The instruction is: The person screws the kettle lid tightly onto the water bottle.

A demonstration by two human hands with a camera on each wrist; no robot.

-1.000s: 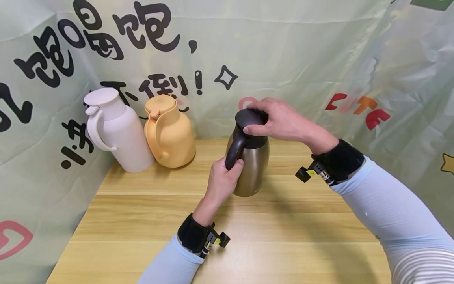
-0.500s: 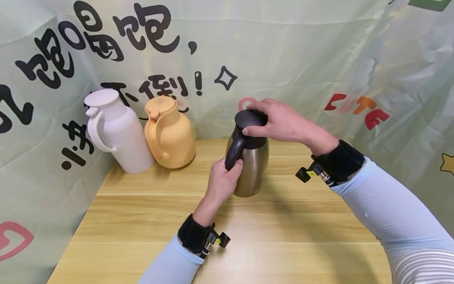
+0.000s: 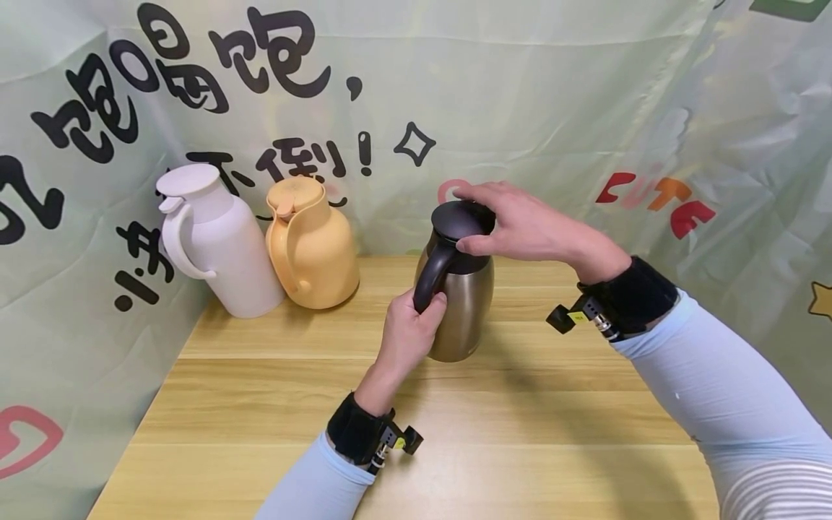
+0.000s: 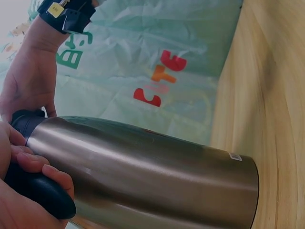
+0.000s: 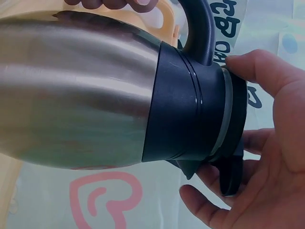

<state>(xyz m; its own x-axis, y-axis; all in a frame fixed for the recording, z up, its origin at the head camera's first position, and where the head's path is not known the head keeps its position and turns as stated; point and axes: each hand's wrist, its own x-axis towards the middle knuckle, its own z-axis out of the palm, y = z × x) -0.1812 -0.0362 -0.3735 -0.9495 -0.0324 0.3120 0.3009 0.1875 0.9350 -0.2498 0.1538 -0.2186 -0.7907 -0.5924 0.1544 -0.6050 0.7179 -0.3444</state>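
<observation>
A steel thermos jug (image 3: 464,310) with a black collar, lid and handle stands upright on the wooden table. My left hand (image 3: 408,328) grips its black handle (image 3: 430,276), the thumb lying along it. At the top, my right hand (image 3: 523,225) spans the round black lid (image 3: 453,220), thumb at the edge by the handle. The right wrist view shows the lid's projecting tab (image 5: 231,174) at the spout side, with my fingers curled around behind it. A pale ring (image 5: 224,109) is visible between lid and collar. The left wrist view shows the jug's base on the tabletop.
To the left, a white jug (image 3: 230,253) and a yellow jug (image 3: 321,256) stand side by side near the back edge of the table (image 3: 279,412). Behind and beside the table hangs a printed pale green cloth (image 3: 533,94).
My right hand has shifted slightly right over the lid, its thumb sliding away from the handle side. The left hand and the jug stay where they were.
</observation>
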